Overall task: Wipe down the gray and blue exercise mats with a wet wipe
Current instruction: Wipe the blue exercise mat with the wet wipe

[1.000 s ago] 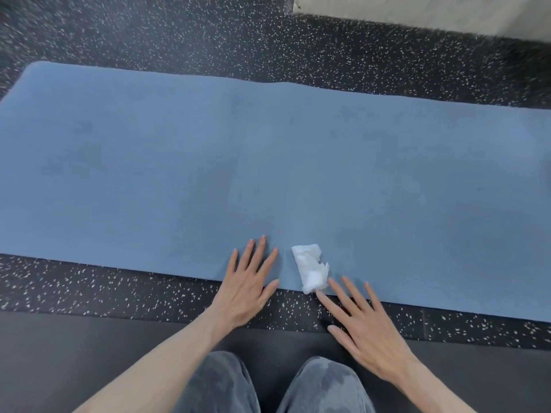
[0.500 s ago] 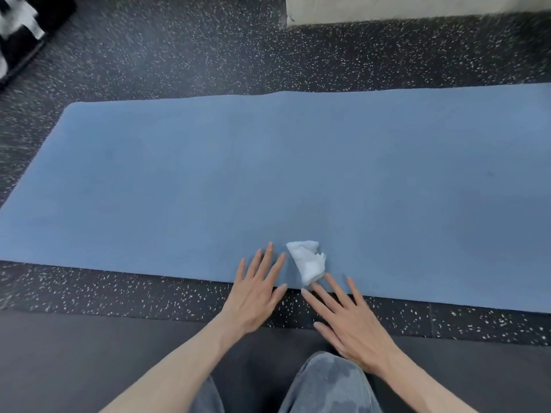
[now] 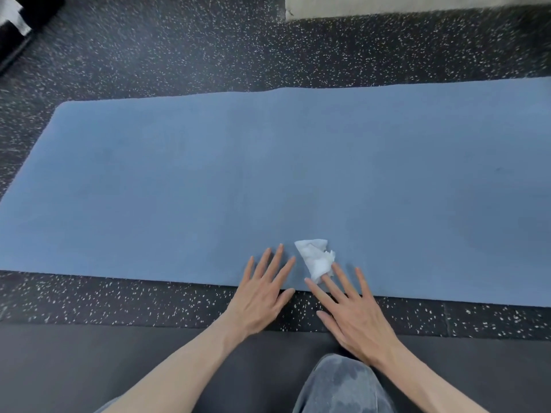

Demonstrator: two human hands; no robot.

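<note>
A long blue exercise mat [image 3: 268, 174] lies flat across the speckled floor. A crumpled white wet wipe [image 3: 316, 257] sits on it near the front edge. My left hand [image 3: 262, 296] lies flat with spread fingers, its fingertips on the mat just left of the wipe. My right hand [image 3: 351, 314] is flat too, and its index and middle fingertips touch the wipe's lower end. A dark gray mat [image 3: 89, 368] runs along the bottom of the view under my arms.
Black rubber floor with white specks [image 3: 179, 49] surrounds the mats. A pale wall base [image 3: 417, 4] stands at the top right. A dark object with a white patch [image 3: 18, 28] sits at the top left. My gray-trousered knee [image 3: 343, 386] is at the bottom.
The view has swung so the mat's left end shows. My right hand has slid forward and left until its fingertips touch the wipe. My left hand stays flat beside it.
</note>
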